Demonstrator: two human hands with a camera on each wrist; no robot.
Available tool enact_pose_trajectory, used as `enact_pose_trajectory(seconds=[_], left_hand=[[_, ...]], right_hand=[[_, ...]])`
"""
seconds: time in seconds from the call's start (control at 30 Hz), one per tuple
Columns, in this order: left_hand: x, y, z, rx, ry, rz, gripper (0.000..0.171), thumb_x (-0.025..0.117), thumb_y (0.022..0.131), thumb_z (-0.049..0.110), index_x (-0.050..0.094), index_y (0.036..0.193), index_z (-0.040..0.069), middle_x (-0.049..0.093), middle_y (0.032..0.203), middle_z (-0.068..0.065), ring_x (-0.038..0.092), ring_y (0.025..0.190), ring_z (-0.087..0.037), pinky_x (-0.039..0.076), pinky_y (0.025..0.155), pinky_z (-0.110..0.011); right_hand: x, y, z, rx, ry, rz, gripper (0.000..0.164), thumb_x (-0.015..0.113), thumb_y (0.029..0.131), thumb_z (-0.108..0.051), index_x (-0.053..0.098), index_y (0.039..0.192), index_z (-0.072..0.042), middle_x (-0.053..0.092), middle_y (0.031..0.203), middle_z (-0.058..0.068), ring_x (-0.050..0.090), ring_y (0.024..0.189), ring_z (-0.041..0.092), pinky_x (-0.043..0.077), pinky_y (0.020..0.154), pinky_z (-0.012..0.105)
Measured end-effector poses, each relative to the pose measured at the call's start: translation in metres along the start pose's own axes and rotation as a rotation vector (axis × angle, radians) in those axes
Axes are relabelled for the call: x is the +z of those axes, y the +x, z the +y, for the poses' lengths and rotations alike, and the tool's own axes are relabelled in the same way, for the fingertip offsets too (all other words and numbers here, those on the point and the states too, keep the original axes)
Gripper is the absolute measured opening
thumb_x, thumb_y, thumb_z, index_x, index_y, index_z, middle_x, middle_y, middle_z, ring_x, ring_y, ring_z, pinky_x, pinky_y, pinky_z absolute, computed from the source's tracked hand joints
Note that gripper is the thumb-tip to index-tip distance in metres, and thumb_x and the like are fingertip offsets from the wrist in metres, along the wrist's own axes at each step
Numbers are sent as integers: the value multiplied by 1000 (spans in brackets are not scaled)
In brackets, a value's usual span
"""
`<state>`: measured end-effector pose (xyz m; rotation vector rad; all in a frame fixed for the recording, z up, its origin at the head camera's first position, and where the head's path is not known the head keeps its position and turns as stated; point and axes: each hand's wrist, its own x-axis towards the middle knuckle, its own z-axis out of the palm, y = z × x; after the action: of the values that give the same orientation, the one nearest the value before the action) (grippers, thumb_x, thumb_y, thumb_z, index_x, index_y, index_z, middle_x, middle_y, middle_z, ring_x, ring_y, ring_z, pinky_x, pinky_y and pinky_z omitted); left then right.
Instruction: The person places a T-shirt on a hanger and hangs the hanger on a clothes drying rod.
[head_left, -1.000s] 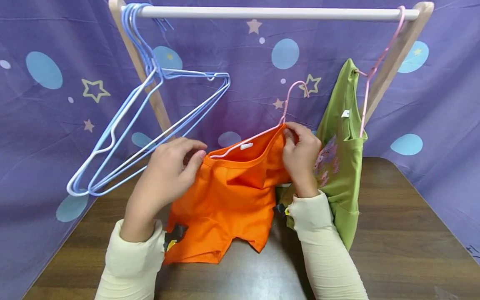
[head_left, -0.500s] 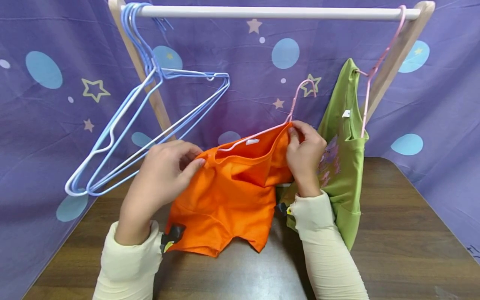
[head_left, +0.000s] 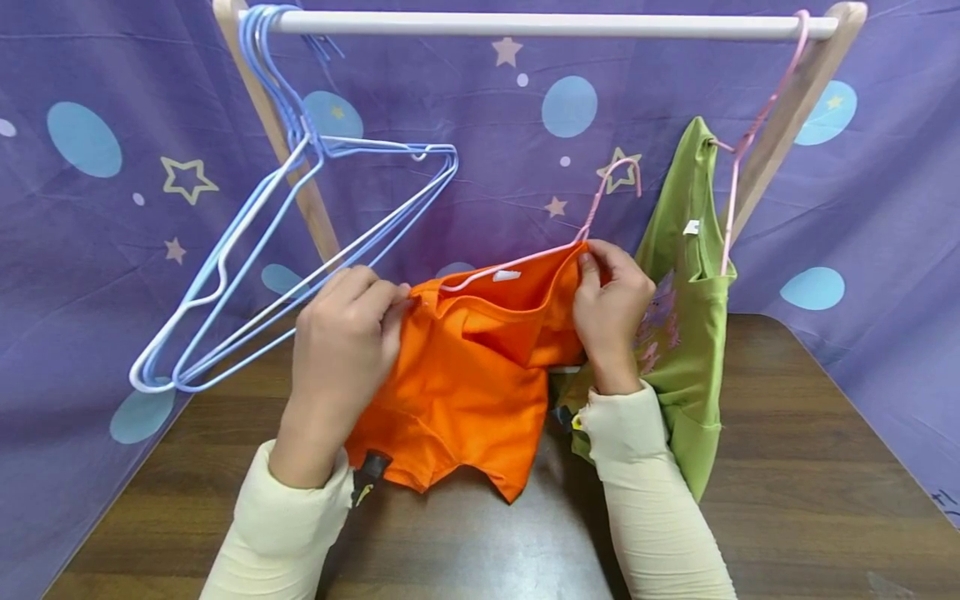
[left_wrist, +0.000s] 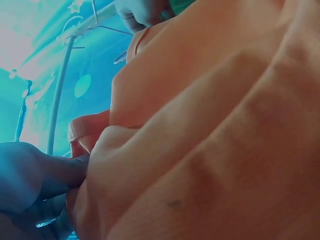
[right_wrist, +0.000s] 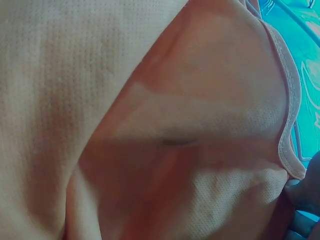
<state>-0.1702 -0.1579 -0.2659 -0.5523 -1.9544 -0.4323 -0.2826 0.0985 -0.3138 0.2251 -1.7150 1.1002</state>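
An orange T-shirt [head_left: 480, 383] hangs between my hands above the table, its neckline gaping and a white tag showing inside. A pink hanger [head_left: 592, 208] runs into the neckline; its hook stands free above, and its lower part is hidden in the cloth. My left hand [head_left: 345, 342] pinches the shirt at the left shoulder, beside the neckline. At the right side of the neckline, close to the hanger's neck, my right hand [head_left: 615, 308] grips the orange fabric between thumb and fingers. In the left wrist view, orange cloth [left_wrist: 200, 130] fills most of the picture.
Several blue and white hangers [head_left: 300, 167] hang at the left end of the white rail [head_left: 555, 25]. A green garment [head_left: 690, 358] on another pink hanger [head_left: 738, 158] hangs at the right, just beyond my right hand. Below is a wooden table [head_left: 795, 467].
The pink hanger and my right hand have shifted slightly right. My left hand has turned and closed more on the shirt's left shoulder, and the lower left of the shirt has lifted.
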Motion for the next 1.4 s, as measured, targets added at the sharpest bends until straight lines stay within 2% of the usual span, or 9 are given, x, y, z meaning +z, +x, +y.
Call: enact_pose_trajectory(seconds=[0.33, 0.63, 0.8, 1.0, 1.23, 1.4], left_hand=[[4, -2, 1, 0, 39, -21, 11, 72, 93, 2, 75, 85, -6, 61, 76, -14, 56, 72, -33, 52, 63, -43], [8, -3, -3, 27, 155, -41, 6, 71, 87, -4, 76, 86, -4, 66, 78, -15, 54, 68, -34, 48, 61, -43], [11, -3, -4, 59, 203, -77, 9, 67, 88, -6, 76, 86, -6, 67, 78, -17, 55, 69, -36, 48, 63, -44], [14, -4, -5, 73, 223, -151, 10, 67, 84, -8, 75, 88, -5, 68, 81, -16, 58, 74, -35, 46, 65, -44], [20, -5, -8, 62, 248, -207, 17, 63, 82, -11, 76, 90, -4, 72, 85, -16, 58, 75, -34, 43, 63, -42], [22, -6, -8, 64, 256, -211, 16, 63, 81, -11, 75, 88, -4, 72, 84, -17, 56, 73, -34, 42, 63, -42]], right_hand=[[1, -3, -4, 16, -7, 9, 11, 71, 89, 3, 78, 98, 3, 77, 97, 15, 73, 90, 29, 55, 83, 40], [3, -5, -11, -13, -7, 1, 11, 72, 90, 2, 78, 98, 2, 76, 97, 15, 71, 93, 31, 53, 86, 42], [5, -7, -15, -44, -11, -16, 11, 72, 90, 0, 78, 99, 2, 76, 97, 15, 71, 92, 32, 53, 86, 43], [9, -10, -19, -77, 19, -19, 10, 72, 88, 2, 78, 97, 1, 76, 93, 15, 69, 86, 34, 52, 81, 45], [10, -13, -24, -87, -61, -47, 9, 73, 89, -3, 79, 96, -4, 76, 92, 11, 68, 83, 33, 51, 76, 46], [9, -13, -28, -89, -85, -53, 9, 73, 90, -6, 79, 96, -5, 76, 92, 10, 68, 83, 32, 51, 74, 47]])
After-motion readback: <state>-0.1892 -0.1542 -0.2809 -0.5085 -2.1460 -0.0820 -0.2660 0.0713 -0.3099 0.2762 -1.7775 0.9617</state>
